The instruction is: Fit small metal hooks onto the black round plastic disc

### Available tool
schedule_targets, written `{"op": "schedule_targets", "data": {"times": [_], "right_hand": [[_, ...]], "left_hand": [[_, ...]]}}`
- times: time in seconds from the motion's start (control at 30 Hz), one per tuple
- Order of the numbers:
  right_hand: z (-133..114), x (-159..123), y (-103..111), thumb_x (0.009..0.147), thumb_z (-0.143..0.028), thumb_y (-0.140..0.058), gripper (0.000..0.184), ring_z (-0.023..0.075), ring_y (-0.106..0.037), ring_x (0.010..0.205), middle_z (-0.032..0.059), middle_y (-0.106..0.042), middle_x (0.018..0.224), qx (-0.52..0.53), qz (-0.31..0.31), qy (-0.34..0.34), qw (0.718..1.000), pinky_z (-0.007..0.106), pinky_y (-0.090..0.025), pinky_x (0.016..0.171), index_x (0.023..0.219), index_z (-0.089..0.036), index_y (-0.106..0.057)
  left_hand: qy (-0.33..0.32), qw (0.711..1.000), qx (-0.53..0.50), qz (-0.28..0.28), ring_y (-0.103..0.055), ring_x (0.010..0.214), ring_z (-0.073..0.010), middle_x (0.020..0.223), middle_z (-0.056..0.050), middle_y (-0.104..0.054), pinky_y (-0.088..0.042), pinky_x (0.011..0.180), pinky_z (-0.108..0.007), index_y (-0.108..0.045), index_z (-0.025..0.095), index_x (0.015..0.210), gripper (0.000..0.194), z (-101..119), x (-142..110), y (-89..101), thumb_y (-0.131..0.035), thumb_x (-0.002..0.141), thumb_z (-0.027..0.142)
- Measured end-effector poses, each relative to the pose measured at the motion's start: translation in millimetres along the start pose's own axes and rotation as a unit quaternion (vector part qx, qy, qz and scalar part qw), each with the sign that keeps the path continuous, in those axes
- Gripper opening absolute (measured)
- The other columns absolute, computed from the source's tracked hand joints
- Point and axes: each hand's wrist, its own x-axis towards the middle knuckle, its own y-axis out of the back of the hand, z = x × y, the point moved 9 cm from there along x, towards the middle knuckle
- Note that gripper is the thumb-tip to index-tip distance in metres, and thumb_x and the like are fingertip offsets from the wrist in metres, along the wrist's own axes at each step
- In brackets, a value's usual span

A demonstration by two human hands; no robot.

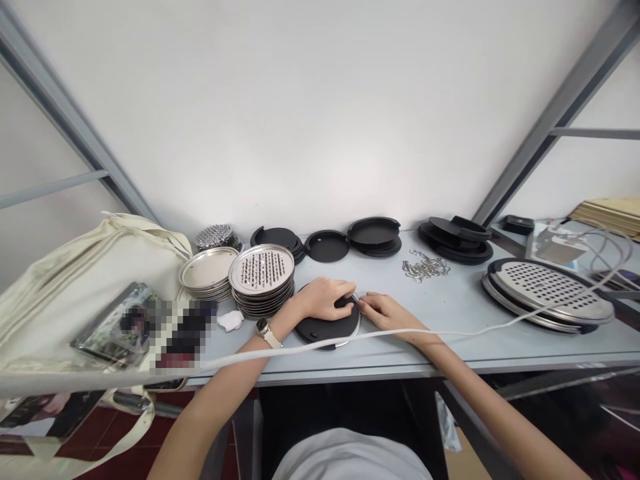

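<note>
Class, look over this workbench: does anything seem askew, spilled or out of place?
Yes. A white cable cuts across the view in front of both forearms. At the back right, black round pieces sit askew, unlike the neater grater stack at left. Small metal pieces lie in a loose heap. Nothing looks plainly damaged.

Silver-rimmed black disc (330,327), silver plate (264,269) dotted in dark rows, cream bag (70,287), grey table (465,297), white cable (475,332)
</note>
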Motion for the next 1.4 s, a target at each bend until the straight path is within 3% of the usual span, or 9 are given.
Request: {"op": "schedule_targets", "data": {"times": [0.17,0.37,1.0,1.2,1.4], "right_hand": [[-0.2,0.4,-0.4,0.095,-0.037,-0.034,0.042,0.0151,-0.05,0.063,0.001,-0.055,0.065,0.005,0.0,0.002,1.0,0.026,-0.038,0.063,0.063,-0.017,-0.051],[-1.4,0.7,-1.0,0.096,-0.04,-0.031,0.043,0.0154,-0.052,0.063,0.0026,-0.058,0.068,0.007,0.002,0.005,1.0,0.026,-0.038,0.064,0.068,-0.017,-0.055],[-6.7,-1.8,0.4,0.095,-0.037,-0.034,0.039,0.0132,-0.048,0.058,0.0006,-0.056,0.064,0.001,0.017,0.008,1.0,0.024,-0.034,0.057,0.067,-0.017,-0.053],[-12.8,-2.7,6.6,0.095,-0.039,-0.033,0.036,0.0141,-0.05,0.062,0.0012,-0.058,0.069,0.028,0.03,0.008,0.999,0.025,-0.037,0.061,0.074,-0.018,-0.054],[-7.1,-2.2,4.6,0.093,-0.037,-0.037,0.03,0.0117,-0.044,0.058,-0.0022,-0.05,0.064,0.032,0.027,0.004,0.999,0.023,-0.034,0.055,0.072,-0.019,-0.047]], "left_hand": [[-0.002,1.0,-0.003,-0.001,-0.061,0.082,-0.019,0.1,-0.004,-0.063,-0.04,0.066,-0.027,-0.045,0.021,0.116,0.03,2.7,-0.3,1.3,-0.045,0.087,0.03],[-0.015,1.0,0.01,0.001,-0.059,0.078,-0.0179,0.093,-0.004,-0.063,-0.04,0.065,-0.027,-0.053,0.02,0.098,0.017,5.7,0.2,0.0,-0.043,0.088,0.029],[-0.023,1.0,0.02,0.0,-0.057,0.073,-0.0162,0.086,-0.003,-0.06,-0.036,0.061,-0.026,-0.055,0.021,0.094,0.017,3.8,0.5,-4.1,-0.042,0.089,0.031],[-0.031,0.999,0.033,0.013,-0.058,0.075,-0.0163,0.089,-0.002,-0.061,-0.036,0.061,-0.027,-0.053,0.02,0.094,0.017,4.7,1.0,-3.2,-0.042,0.089,0.031],[-0.039,0.999,0.026,0.016,-0.058,0.077,-0.0161,0.09,-0.002,-0.061,-0.037,0.063,-0.026,-0.052,0.019,0.093,0.016,5.3,1.7,-4.2,-0.041,0.09,0.031]]}}
